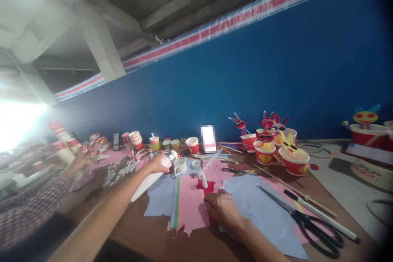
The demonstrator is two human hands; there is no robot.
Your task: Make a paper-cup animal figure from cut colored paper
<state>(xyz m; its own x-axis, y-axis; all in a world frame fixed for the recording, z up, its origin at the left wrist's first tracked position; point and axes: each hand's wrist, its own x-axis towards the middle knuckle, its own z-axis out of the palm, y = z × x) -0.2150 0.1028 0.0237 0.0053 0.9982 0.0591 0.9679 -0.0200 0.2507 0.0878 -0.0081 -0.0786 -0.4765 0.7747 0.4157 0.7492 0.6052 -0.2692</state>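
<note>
My left hand [158, 164] is closed around a white squeeze bottle [147, 182] with a grey neck, holding it tilted over the table. My right hand [222, 208] rests on a pink paper sheet [192, 204], fingers curled on a small red paper piece [208, 187]. A small white glue nozzle [202, 178] stands just above that red piece. A white cap [180, 166] lies next to the bottle's neck.
Black scissors [310, 223] and a white pen [322, 215] lie at the right on pale blue paper [260, 208]. Red paper cups with paper-figure toppers [276, 143] stand by the blue wall. Another person's sleeve [30, 204] is at the left, among cups and paper scraps.
</note>
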